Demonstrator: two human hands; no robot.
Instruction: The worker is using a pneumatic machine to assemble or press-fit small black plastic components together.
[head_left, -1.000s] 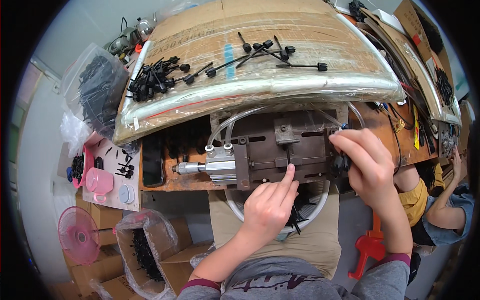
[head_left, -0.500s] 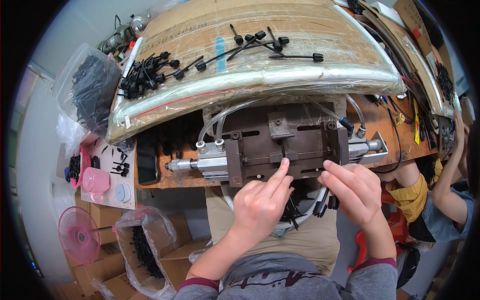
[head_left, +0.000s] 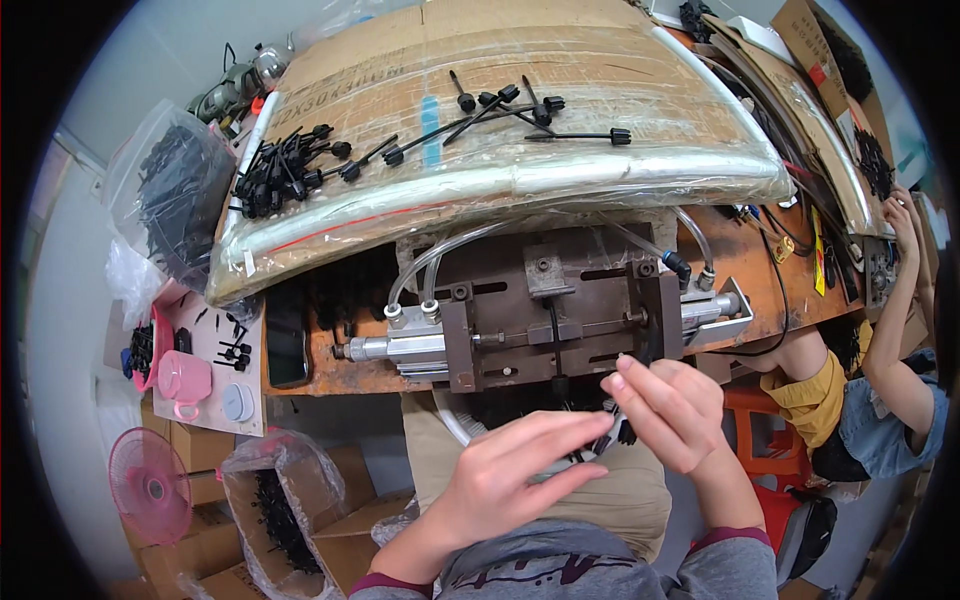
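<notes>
A brown metal jig [head_left: 500, 285] with a silver air cylinder at each end stands on the bench edge. One thin black plastic rod [head_left: 556, 325] lies across its middle, its dark capped end [head_left: 560, 385] sticking out toward me. My left hand [head_left: 510, 480] is below the jig, fingers stretched and thumb apart. Close to its fingertips is a black ribbed cap [head_left: 603, 442]. My right hand [head_left: 670, 412] is closed in a pinch at the jig's lower right, black capped rods [head_left: 627, 432] under its fingers. The fingers partly hide them. More black parts lie in a bin at my lap, mostly covered.
A plastic-wrapped cardboard sheet [head_left: 600, 80] behind the jig carries several loose black capped rods [head_left: 285, 175]. Clear air hoses [head_left: 460, 235] arch over the jig. A phone [head_left: 288, 340], pink cup [head_left: 185, 377] and pink fan [head_left: 150, 485] are at left. Another person's arm [head_left: 890, 340] is at right.
Both hands have drawn back toward me from the jig. My left index finger has left the rod, and the hand has opened beside my right hand. The view has shifted slightly.
</notes>
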